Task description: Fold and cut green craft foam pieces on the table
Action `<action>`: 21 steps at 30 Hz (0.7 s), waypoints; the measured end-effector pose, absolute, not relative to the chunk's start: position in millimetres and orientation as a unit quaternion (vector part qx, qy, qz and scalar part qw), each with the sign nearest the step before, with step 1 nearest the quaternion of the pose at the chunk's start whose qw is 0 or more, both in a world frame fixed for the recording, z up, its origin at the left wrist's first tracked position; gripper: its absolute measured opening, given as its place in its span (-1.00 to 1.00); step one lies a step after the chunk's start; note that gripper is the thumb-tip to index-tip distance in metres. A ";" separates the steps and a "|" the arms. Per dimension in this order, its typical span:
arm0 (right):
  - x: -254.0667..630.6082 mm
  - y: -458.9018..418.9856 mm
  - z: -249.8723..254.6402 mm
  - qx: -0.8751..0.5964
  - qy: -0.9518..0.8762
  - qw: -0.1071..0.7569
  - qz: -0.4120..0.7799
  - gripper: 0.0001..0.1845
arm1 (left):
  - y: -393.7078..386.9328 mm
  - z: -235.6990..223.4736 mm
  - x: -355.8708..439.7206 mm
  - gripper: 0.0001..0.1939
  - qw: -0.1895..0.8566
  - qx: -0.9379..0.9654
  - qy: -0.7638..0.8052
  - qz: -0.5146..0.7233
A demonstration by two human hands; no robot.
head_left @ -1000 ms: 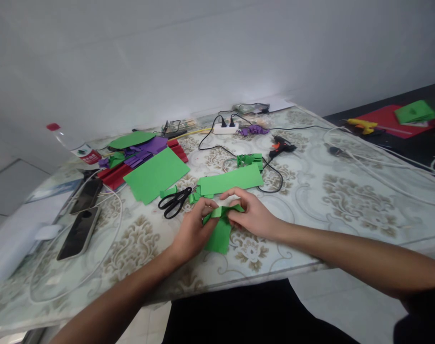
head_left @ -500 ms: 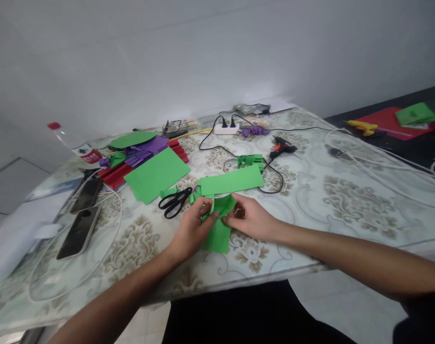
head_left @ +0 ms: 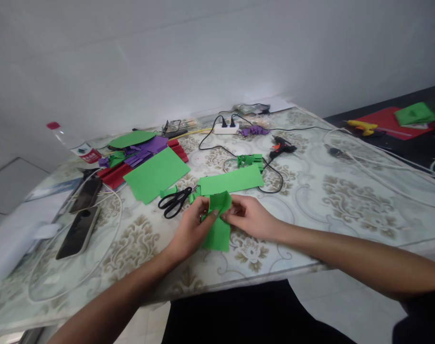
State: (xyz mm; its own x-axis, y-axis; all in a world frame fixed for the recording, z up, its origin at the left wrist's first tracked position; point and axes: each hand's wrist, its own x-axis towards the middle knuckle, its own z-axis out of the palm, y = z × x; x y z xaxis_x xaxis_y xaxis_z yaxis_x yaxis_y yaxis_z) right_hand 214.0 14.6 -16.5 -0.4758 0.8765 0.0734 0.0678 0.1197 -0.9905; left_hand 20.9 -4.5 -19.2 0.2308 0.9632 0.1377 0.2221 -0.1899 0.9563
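Observation:
A strip of green paper (head_left: 219, 234) hangs toward me between my hands, its upper part creased and bent. My left hand (head_left: 195, 227) pinches it from the left, thumb on the near face. From the right, my right hand (head_left: 251, 216) grips the same strip between thumb and curled fingers. Just beyond them lies a flat green paper rectangle (head_left: 231, 180). Black-handled scissors (head_left: 175, 202) rest to the left of my left hand, the blades partly hidden by green scraps. A fringed green piece (head_left: 250, 161) sits behind the rectangle.
To the left are a large green sheet (head_left: 158, 176), purple paper strips (head_left: 142, 155), a phone (head_left: 79, 232) and a bottle (head_left: 84, 151). A black glue gun (head_left: 282, 145) and a power strip (head_left: 226, 128) stand farther back. White cables (head_left: 382, 165) cross the right side.
The upper part of the green strip went from folded toward me to standing up between my hands. My right index finger has drawn in to the paper.

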 end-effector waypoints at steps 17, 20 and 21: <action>212.1 11.9 -16.2 -0.363 -0.644 0.395 0.545 -0.81 | -8.5 -21.9 19.6 -0.85 0.435 0.646 0.464 0.421; 211.7 12.0 -16.3 -0.366 -0.642 0.394 0.547 -0.78 | -9.0 -24.9 18.8 -0.85 0.445 0.643 0.461 0.419; 211.6 11.9 -16.0 -0.365 -0.640 0.394 0.549 -0.78 | -9.1 -25.0 18.8 -0.84 0.446 0.642 0.462 0.418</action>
